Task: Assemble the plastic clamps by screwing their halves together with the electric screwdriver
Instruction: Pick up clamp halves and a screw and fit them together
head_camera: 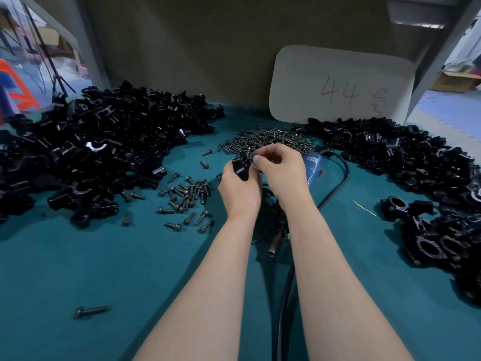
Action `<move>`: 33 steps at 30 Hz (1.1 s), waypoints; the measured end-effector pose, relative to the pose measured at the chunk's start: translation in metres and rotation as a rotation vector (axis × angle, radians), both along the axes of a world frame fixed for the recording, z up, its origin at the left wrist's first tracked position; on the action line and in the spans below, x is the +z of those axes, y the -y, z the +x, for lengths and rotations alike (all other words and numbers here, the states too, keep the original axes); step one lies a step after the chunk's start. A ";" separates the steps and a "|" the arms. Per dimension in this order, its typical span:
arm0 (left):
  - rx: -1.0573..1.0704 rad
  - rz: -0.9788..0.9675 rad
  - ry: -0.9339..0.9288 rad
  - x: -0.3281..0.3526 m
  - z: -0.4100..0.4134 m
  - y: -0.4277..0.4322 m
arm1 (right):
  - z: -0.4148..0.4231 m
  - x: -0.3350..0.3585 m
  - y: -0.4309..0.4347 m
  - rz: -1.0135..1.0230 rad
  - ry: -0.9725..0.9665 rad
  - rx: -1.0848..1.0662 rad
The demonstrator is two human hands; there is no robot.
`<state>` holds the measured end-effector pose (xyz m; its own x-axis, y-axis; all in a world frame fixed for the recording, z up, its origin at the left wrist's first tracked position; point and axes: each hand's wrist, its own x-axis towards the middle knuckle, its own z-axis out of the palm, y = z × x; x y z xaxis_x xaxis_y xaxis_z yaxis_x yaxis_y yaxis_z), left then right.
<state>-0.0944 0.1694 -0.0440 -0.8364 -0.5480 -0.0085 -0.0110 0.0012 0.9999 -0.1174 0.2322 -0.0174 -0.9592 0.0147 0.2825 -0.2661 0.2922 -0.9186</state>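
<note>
Factory assembly bench, green surface (109, 269) heaped with clamp halves (91, 152), loose screws (270, 140), numbered card (341, 87), cardboard boxes (454, 80) behind

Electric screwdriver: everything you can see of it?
The electric screwdriver lies on the teal table, mostly hidden under the right hand and forearm. Blue plastic-looking body with a small red switch, dark metal nose pointing toward the person, black cable looping from its far end. Neither hand grips it.

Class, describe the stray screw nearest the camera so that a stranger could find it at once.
Start at the big heap of black clamp halves on the left of the green table. Come toward the viewer, past the scattered screws. The screw lies alone on bare cloth, well apart from every other.
</note>
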 end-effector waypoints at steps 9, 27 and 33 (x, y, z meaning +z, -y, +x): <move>0.010 -0.059 -0.001 -0.003 -0.001 -0.003 | 0.003 -0.001 0.005 0.128 -0.071 -0.062; 0.036 -0.091 0.043 0.000 0.001 -0.001 | -0.001 -0.003 0.005 0.263 -0.030 -0.028; 0.034 -0.134 0.037 -0.001 0.002 -0.002 | 0.000 -0.001 0.003 0.349 -0.028 -0.033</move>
<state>-0.0922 0.1718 -0.0451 -0.8179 -0.5742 0.0365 -0.0500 0.1340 0.9897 -0.1170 0.2291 -0.0188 -0.9517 -0.0567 0.3017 -0.2747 0.5958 -0.7547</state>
